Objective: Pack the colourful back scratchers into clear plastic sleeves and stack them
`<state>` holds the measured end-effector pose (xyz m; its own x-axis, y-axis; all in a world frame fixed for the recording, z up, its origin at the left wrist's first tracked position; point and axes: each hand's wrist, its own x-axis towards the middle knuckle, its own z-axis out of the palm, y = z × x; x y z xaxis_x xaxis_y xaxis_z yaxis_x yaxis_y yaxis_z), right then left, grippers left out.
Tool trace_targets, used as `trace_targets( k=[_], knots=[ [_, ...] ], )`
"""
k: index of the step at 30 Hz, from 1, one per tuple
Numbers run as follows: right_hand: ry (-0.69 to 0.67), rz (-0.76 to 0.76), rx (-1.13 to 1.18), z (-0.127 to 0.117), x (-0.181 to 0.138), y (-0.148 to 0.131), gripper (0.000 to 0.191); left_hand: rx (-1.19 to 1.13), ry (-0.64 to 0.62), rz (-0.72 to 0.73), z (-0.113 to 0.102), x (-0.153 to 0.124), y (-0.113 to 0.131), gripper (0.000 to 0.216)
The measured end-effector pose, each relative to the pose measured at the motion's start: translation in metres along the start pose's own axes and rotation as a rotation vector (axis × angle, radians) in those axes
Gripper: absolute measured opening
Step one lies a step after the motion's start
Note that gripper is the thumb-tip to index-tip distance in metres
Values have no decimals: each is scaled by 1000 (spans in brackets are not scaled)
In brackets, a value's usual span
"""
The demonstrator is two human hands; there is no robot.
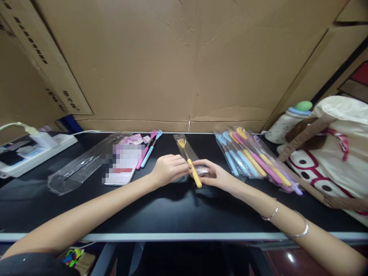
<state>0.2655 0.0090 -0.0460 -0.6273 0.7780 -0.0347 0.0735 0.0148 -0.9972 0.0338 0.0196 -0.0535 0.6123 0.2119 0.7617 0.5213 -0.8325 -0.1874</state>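
Note:
A yellow back scratcher [196, 176] lies at a slant over the middle of the black table, its claw end pointing away from me and its handle towards me. My left hand [171, 169] is closed at the upper part of the handle. From the other side, my right hand [215, 175] is closed on a clear plastic bag [202, 170], its fingers beside the same handle. The bag runs up behind the scratcher's claw; whether the scratcher is inside it I cannot tell. To the left lie a pink back scratcher [146, 151] and a blue back scratcher [151, 150], side by side.
Several bagged back scratchers [253, 157] lie to the right, before a cream bag [339, 153] and a bottle [287, 124]. On the left are a phone [122, 165], an empty plastic sleeve [83, 168] and a power strip [37, 153]. Cardboard [172, 65] stands behind.

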Motion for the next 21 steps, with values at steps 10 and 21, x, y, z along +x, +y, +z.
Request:
trace_targets(
  k=[10, 21],
  knots=[
    [35, 117, 275, 8, -8, -11, 40, -177, 36, -7, -2, -2, 10, 26],
    [113, 143, 188, 9, -3, 0, 52, -100, -2, 182, -4, 5, 15, 20]
  ],
)
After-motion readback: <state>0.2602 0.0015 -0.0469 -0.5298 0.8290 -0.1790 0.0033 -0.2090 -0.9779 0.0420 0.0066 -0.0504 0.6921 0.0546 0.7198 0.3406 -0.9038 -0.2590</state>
